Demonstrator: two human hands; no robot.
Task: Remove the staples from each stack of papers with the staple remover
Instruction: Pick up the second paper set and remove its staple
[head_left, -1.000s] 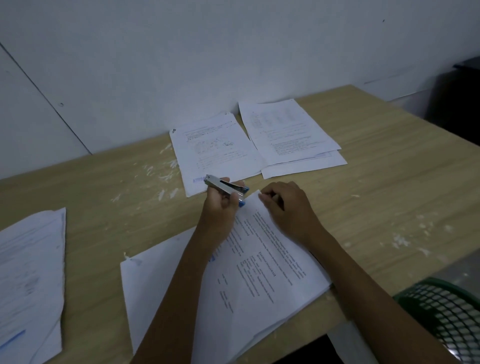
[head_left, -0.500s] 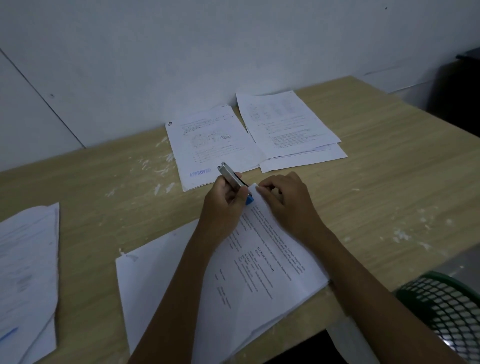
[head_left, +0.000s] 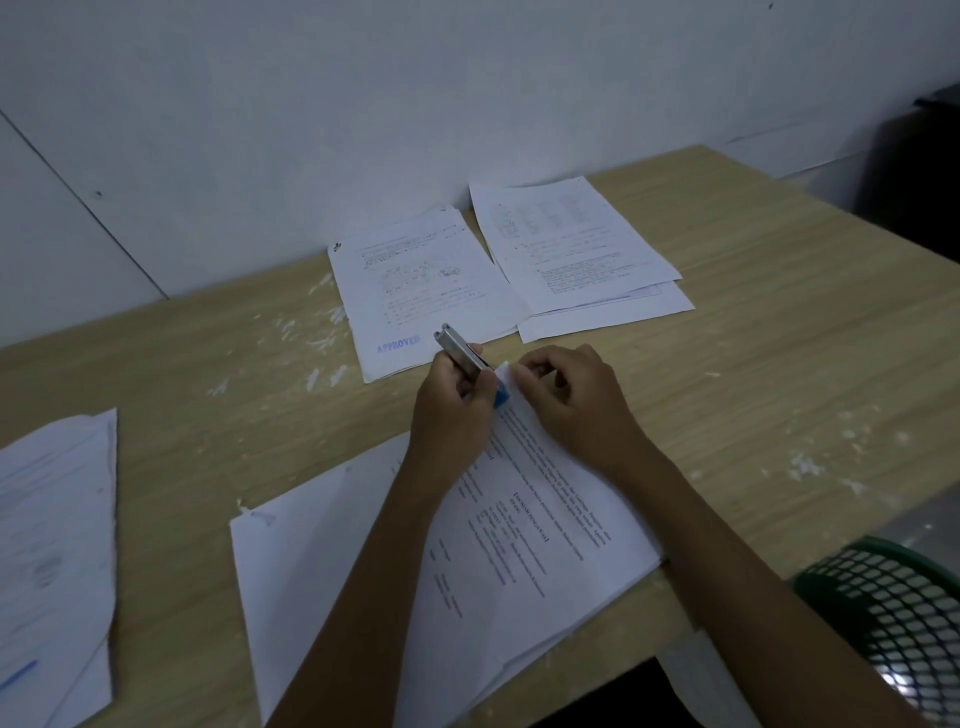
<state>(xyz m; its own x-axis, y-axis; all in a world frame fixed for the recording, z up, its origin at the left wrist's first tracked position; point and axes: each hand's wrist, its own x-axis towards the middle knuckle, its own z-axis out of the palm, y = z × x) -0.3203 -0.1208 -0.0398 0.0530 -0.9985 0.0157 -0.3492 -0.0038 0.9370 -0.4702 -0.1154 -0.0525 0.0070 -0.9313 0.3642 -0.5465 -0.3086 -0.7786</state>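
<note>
The left hand (head_left: 451, 402) grips the staple remover (head_left: 464, 352); the right hand (head_left: 570, 400) pinches the paper stack (head_left: 519, 545) corner. At 11 o'clock, a sheet (head_left: 415, 296) stamped "APPROVED".

Staple itself too small to see, remover (head_left: 464, 355) tip hidden btwn fingers (head_left: 524, 375), basket (head_left: 893, 608) & left paper stack (head_left: 54, 545) cut off by frame edges.
</note>
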